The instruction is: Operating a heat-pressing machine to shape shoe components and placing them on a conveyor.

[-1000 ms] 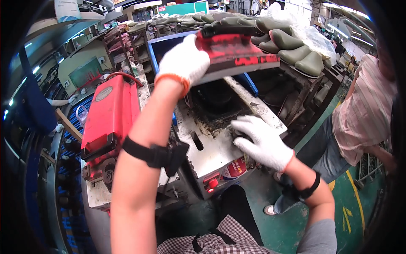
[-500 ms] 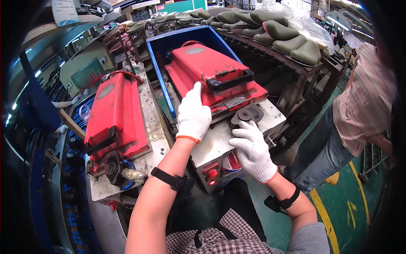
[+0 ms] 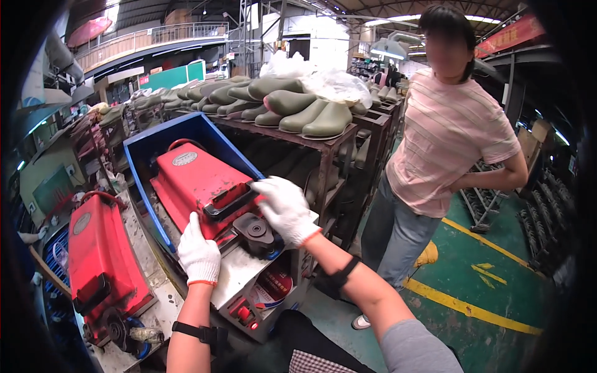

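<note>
A red metal machine cover (image 3: 199,177) with a black handle (image 3: 229,201) lies in front of me, hinged side away. My left hand (image 3: 199,252), in a white knit glove, has its fingers stretched up against the cover's front left edge. My gloved right hand (image 3: 287,210) reaches with extended fingers to the right end of the handle; whether it presses on it I cannot tell. Just below that hand sits a dark latch with a round knob (image 3: 255,229), on the light metal base (image 3: 230,267).
A blue bin (image 3: 140,133) surrounds the cover's back. A second red machine (image 3: 102,248) stands at left. Green rubber shoes (image 3: 292,112) fill a rack behind. At right, a person in a striped shirt (image 3: 454,143) stands near yellow floor lines (image 3: 472,304). A red switch (image 3: 245,314) is on the base.
The view has swung up and right, bringing the standing person fully in. My right hand has gone from the dark latch to the handle's right end; my left stays by the cover's front.
</note>
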